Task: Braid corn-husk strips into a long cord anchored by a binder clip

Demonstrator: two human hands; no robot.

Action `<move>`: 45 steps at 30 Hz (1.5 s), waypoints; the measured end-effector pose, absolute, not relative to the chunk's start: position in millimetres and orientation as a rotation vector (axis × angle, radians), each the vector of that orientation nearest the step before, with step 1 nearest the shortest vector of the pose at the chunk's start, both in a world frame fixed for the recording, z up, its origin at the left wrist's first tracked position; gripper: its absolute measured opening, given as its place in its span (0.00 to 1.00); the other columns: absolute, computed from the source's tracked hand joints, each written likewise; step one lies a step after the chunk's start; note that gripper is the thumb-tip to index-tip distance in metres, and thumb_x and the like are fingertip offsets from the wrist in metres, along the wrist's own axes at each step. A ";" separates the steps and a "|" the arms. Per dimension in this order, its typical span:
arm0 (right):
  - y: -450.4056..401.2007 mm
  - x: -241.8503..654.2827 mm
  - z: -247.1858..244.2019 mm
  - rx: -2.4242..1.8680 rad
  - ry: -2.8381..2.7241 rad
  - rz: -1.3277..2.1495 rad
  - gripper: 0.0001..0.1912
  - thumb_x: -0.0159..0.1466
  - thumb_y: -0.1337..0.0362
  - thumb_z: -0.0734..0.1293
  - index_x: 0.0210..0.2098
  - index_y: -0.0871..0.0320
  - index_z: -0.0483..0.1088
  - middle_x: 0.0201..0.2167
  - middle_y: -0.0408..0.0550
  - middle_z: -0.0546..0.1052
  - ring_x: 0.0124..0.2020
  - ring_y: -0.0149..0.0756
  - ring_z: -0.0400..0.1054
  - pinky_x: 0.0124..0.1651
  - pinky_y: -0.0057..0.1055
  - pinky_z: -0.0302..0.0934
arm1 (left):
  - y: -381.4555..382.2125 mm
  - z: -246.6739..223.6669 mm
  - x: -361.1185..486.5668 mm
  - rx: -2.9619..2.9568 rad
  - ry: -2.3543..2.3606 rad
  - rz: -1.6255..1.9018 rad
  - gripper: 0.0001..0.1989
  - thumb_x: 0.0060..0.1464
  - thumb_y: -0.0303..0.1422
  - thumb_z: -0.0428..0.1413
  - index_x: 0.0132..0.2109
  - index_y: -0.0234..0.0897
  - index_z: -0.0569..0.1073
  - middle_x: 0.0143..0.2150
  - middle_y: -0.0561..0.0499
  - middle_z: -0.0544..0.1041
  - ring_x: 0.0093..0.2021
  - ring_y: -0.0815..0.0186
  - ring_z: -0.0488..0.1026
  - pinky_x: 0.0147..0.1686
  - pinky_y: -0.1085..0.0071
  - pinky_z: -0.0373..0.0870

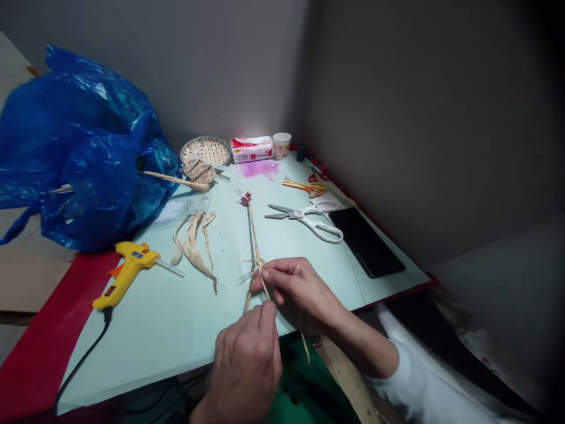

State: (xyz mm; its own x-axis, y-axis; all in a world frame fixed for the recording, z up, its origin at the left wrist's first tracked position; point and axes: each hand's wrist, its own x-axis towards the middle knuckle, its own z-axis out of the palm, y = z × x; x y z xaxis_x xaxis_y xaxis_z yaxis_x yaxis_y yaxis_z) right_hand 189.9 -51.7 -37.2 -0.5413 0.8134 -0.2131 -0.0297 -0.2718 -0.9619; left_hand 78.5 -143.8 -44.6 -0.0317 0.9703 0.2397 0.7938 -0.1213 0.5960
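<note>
Clip (246, 198) bites the far end of the plaited cord (253, 231) on the table (176, 330), I'd guess to anchor it against pull; the right hand (298, 281) pinches the near end, while the left hand (247, 353) grips a strand (265, 287), likely for tension

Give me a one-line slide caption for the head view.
Left hand gripping a strand, right hand pinching the near part of a pale cord, its far end in a clip, scissors alongside.

Print on red-and-white packet (252, 151) and yellow glue gun (127, 270): all illegible.
</note>
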 end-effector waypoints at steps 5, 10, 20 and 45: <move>-49.0 196.3 -36.2 -0.973 -1.318 1.888 0.13 0.61 0.63 0.65 0.22 0.62 0.71 0.23 0.45 0.73 0.22 0.27 0.58 0.28 0.24 0.53 | -146.0 -33.4 71.2 2.246 1.748 0.854 0.07 0.55 0.26 0.53 0.32 0.41 0.74 0.26 0.48 0.75 0.29 0.59 0.70 0.30 0.66 0.57; -50.9 196.1 -43.2 -0.883 -1.280 1.854 0.14 0.61 0.62 0.65 0.21 0.61 0.68 0.26 0.46 0.74 0.31 0.31 0.66 0.43 0.29 0.59 | -116.5 -14.4 49.9 1.424 1.801 1.019 0.08 0.57 0.37 0.55 0.43 0.41 0.72 0.41 0.48 0.76 0.40 0.60 0.72 0.41 0.66 0.65; -50.5 205.4 -47.3 -0.979 -1.664 1.629 0.12 0.66 0.65 0.60 0.28 0.59 0.69 0.25 0.42 0.71 0.30 0.31 0.66 0.39 0.28 0.59 | -81.0 -38.5 52.1 0.733 0.953 0.854 0.02 0.57 0.28 0.54 0.35 0.33 0.68 0.25 0.56 0.66 0.18 0.78 0.54 0.17 0.79 0.55; -72.1 210.6 -47.0 -1.196 -1.812 1.261 0.12 0.69 0.58 0.59 0.32 0.57 0.64 0.21 0.37 0.64 0.22 0.27 0.55 0.25 0.25 0.48 | -87.7 -44.5 60.4 0.760 1.232 0.924 0.10 0.58 0.38 0.51 0.31 0.40 0.61 0.15 0.67 0.48 0.14 0.78 0.40 0.12 0.79 0.36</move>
State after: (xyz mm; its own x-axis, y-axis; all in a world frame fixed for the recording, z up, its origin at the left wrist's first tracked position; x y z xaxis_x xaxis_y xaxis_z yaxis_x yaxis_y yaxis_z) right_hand 210.6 -72.1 -47.0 -0.3972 0.9177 -0.0066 0.3250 0.1339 -0.9362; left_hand 60.4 -87.7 -44.5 0.0786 0.8964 -0.4363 -0.1685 0.4433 0.8804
